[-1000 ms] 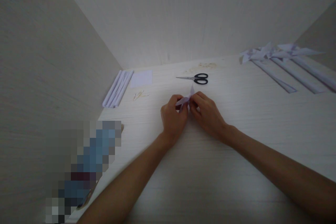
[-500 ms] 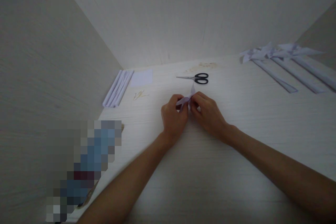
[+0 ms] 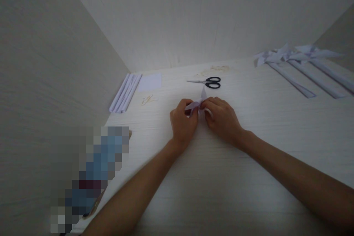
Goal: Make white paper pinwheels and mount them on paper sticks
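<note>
Nearest the camera: two bare forearms run up over the pale counter (image 3: 193, 195), with a pixelated blue-grey patch (image 3: 88, 177) at the counter's edge, well to the near left of the scissors (image 3: 206, 82). Both hands meet just on the near side of the scissors, close but not touching them. The left hand (image 3: 182, 121) is curled, thumb and forefinger pinching a small folded paper piece (image 3: 193, 104). The right hand (image 3: 222, 120) is also closed on it from the other side, fingertips nipping the same fold; one pointed flap sticks up between the hands toward the scissors. The paper is held at or just above the counter, can't tell which. Change over the last second: almost none. The pinch holds, and the right hand has crept slightly outward, away from the left. My read: a fold being pressed or tightened, no release, same stage of the work. The scissors lie flat, blades shut and pointing left, untouched. Left of the scissors are some thin pale sticks or pins (image 3: 146, 100), too small to identify. Farther left are a flat white sheet (image 3: 149, 82) and a stack of folded paper strips (image 3: 125, 93) against the side panel. Just beyond the scissors is a faint brownish smear (image 3: 215, 69). Far right of the scissors, well apart, are pinwheel-like paper shapes (image 3: 284, 54) with long strips (image 3: 293, 79) trailing toward the camera. A plain back wall (image 3: 193, 18) closes the scene.
</note>
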Tool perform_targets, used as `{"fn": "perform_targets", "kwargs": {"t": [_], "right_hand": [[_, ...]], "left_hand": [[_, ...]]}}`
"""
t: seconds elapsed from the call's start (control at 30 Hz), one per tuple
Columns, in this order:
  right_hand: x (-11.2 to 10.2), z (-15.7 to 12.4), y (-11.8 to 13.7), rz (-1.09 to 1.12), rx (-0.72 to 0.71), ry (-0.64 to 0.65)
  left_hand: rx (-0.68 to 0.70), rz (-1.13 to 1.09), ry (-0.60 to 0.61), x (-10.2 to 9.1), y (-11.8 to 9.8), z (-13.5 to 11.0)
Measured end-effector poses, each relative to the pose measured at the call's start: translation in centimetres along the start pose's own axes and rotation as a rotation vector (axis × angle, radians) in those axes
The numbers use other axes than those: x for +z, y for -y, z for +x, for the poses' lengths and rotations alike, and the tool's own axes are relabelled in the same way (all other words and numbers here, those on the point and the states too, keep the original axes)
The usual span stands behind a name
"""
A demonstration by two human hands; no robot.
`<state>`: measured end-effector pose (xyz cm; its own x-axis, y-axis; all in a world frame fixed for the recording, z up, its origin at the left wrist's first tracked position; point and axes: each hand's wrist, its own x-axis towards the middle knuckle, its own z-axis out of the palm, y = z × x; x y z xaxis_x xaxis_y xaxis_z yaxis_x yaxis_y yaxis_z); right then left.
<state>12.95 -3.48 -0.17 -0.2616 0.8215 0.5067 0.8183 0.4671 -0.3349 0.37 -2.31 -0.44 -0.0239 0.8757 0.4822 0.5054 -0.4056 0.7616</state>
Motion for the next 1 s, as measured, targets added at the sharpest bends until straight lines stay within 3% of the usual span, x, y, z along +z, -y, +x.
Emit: {"fn": "perform_targets", "kwargs": {"t": [0.23, 0.47, 0.7, 1.0], "right_hand": [[-0.3, 0.0, -0.4, -0.046, -0.032, -0.003], [-0.2, 0.1, -1.1, 0.121, 0.019, -0.034], [-0.2, 0.3, -1.9, 0.347, -0.035, -0.131], [-0.3, 0.4, -2.2, 0.407, 0.069, -0.19]], "left_hand": [[-0.026, -0.082, -0.009, 0.0, 0.0, 0.2], [-0.137, -0.247, 0.024, 0.0, 0.0, 0.5], [-0.246, -0.334, 0.008, -0.2, 0.2, 1.0], [-0.308, -0.369, 0.007, -0.4, -0.1, 1.1]]}}
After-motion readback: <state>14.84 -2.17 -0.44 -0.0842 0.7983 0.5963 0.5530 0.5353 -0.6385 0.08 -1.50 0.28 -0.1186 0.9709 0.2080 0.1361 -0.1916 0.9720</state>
